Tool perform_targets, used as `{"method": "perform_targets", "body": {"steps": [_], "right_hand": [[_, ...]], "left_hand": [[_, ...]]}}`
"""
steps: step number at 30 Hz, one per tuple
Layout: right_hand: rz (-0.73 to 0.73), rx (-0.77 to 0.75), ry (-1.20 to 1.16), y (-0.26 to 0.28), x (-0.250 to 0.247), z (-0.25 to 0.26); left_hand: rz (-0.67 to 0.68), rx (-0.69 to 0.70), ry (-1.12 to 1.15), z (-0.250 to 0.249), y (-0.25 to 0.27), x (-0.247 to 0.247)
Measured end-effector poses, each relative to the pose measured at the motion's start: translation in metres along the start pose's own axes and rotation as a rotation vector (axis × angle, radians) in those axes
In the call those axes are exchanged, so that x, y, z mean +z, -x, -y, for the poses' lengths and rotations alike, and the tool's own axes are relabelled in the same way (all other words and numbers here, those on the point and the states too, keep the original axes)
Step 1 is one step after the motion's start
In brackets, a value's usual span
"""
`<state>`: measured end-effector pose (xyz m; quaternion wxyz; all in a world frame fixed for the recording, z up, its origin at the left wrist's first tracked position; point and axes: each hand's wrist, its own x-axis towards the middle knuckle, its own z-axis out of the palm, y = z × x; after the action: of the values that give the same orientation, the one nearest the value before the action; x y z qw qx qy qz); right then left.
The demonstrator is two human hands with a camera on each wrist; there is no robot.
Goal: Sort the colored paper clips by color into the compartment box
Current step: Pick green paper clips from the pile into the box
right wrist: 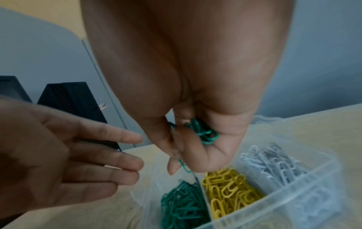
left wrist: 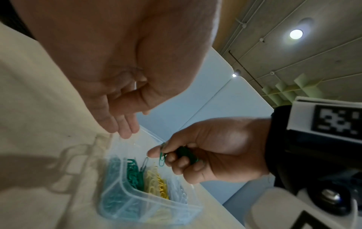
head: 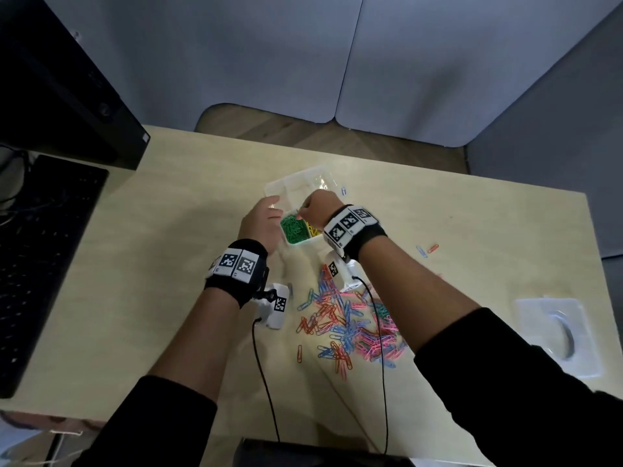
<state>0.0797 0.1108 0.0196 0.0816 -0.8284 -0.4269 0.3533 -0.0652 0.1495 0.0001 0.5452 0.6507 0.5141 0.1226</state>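
A clear compartment box [head: 315, 176] [left wrist: 194, 207] [right wrist: 305, 182] sits mid-table; one cell holds green clips [head: 294, 229] [right wrist: 182, 203], the one beside it yellow clips [head: 313, 230] [right wrist: 229, 187], another white clips [right wrist: 274, 162]. My right hand [head: 315, 210] [left wrist: 207, 150] [right wrist: 188, 139] hovers over the green cell, curled round a bunch of green clips [right wrist: 203, 133], and pinches one green clip [left wrist: 162, 158] at the fingertips. My left hand [head: 261, 220] [left wrist: 125, 124] [right wrist: 78, 155] is open, fingers straight, beside the box's left edge. A pile of mixed clips [head: 347, 325] lies near me.
A black keyboard [head: 37, 264] and a computer tower [head: 60, 85] stand at the left. A clear lid [head: 559, 335] lies at the right. Stray clips [head: 426, 249] lie right of the box, one blue clip [head: 344, 191] behind it. Grey partitions [head: 337, 62] close off the back.
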Motion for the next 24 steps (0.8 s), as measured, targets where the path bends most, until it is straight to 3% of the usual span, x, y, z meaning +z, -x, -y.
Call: {"method": "perform_targets", "body": {"steps": [3, 7, 11, 14, 19, 24], "right_hand": [[-0.018, 0.01, 0.021, -0.009, 0.013, 0.01], [0.006, 0.008, 0.003, -0.007, 0.019, 0.022], [-0.024, -0.036, 0.028, -0.001, 0.025, 0.031], [-0.032, -0.059, 0.013, 0.013, 0.021, 0.031], [-0.169, 0.047, -0.145, 0.062, 0.015, -0.04], [-0.141, 0.256, 0.012, 0.117, 0.027, -0.121]], "left_hand": [[-0.11, 0.015, 0.057, 0.011, 0.009, -0.013], [-0.126, -0.006, 0.02, 0.021, 0.025, -0.024], [0.005, -0.038, -0.117, 0.037, 0.04, -0.021], [0.151, 0.047, -0.271, 0.051, 0.053, -0.01], [0.24, 0.111, -0.421, 0.059, 0.069, 0.02], [0.233, 0.031, -0.502, 0.049, 0.077, 0.043]]}}
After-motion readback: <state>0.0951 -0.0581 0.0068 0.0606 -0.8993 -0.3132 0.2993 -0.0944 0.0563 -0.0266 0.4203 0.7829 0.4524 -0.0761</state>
